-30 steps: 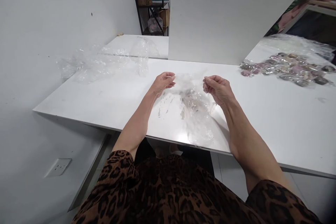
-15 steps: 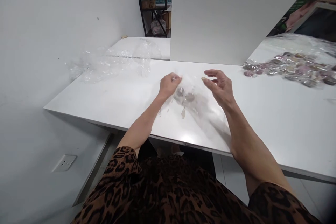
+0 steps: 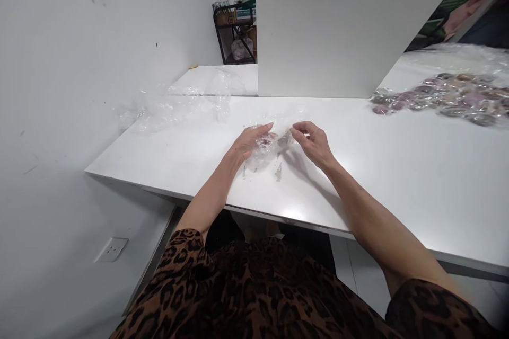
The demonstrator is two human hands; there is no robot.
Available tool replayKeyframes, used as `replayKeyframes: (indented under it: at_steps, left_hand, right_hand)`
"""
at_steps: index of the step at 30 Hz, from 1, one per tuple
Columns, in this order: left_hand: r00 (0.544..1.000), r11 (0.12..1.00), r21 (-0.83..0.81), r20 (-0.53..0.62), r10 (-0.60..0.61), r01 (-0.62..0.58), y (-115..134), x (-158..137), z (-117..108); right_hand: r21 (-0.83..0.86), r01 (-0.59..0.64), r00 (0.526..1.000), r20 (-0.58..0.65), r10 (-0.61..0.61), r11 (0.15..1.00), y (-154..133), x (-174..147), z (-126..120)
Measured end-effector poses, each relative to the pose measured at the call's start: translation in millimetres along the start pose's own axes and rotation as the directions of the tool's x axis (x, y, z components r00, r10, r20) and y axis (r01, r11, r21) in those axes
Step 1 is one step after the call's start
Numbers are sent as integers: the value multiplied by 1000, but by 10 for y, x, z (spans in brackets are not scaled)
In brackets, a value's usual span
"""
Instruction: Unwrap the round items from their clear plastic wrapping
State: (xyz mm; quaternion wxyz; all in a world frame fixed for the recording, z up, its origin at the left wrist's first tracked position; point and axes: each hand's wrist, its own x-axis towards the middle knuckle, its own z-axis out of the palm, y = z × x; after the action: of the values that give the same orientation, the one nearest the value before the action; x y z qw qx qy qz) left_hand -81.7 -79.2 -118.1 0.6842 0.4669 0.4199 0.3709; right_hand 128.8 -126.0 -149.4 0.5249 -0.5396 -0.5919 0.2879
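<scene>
A crinkled clear plastic bag [image 3: 264, 158] lies on the white table in front of me, with small dark and reddish rounded pieces showing through it. My left hand [image 3: 247, 143] rests against the bag's left side, fingers stretched out over it and thumb apart. On the other side, my right hand [image 3: 314, 143] pinches the plastic between thumb and forefinger, close to a dark rounded piece [image 3: 284, 139]. The film and fingers partly hide what is inside.
Loose clear plastic film [image 3: 175, 108] is heaped at the back left. Many purple and brown rounded pieces in clear wrapping [image 3: 449, 98] lie at the right. A pale upright panel [image 3: 318, 32] stands behind the white table [image 3: 397, 180]; a wall borders the left.
My right hand has moved left and closed on the plastic. My left hand has gone from a pinch to straightened fingers. The bag is more bunched together between them.
</scene>
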Motion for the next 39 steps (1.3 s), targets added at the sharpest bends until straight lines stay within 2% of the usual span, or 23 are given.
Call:
replayKeyframes:
  at_steps: [4,6,8,12,16,20,23,25,28,32,36,39]
  left_hand:
    - [983,960,268,132,-126,87,47,-142,-200]
    - [979,934,335,118,-169,121,129,-135,-299]
    - [983,926,360,86,-159,118,228,-75,-323]
    - [989,882,464,66,-130,85,323,143,-97]
    - [992,811,584,79,-98,34,213,322,250]
    - [997,878,478,78,-10,-29,242,295,382]
    - [988,941,318,140,71,-113,487,159,361]
    - [978,953,254,168,125,-165,690,69,344]
    - [957,921,267,135,256,-284,946,5,330]
    - [896,836,343,47,441,-429,1184,21,331]
    - [878,834,321,-12,478,-449,1419,-143,439]
    - [874,846,249,4,486,-471,1604,-398,558]
  right_hand:
    - [9,-85,996,17,85,996,64,63,-74]
    - [5,-114,993,5,114,993,85,83,-83]
    - [6,-122,992,-29,122,993,93,90,-75]
    - [50,-109,994,-22,111,993,91,83,-44]
    - [145,-120,992,44,115,982,128,104,-45]
    - [164,-190,980,-31,198,968,223,190,-94]
    - [175,-248,955,-119,271,953,273,257,-138]
    - [206,-271,938,-162,306,940,269,282,-158]
    - [261,-266,927,-193,320,928,215,290,-174]
    - [327,-297,917,-165,364,897,149,283,-205]
    - [319,-300,917,-163,364,899,160,301,-249]
    - [309,-305,909,-190,372,901,185,331,-270]
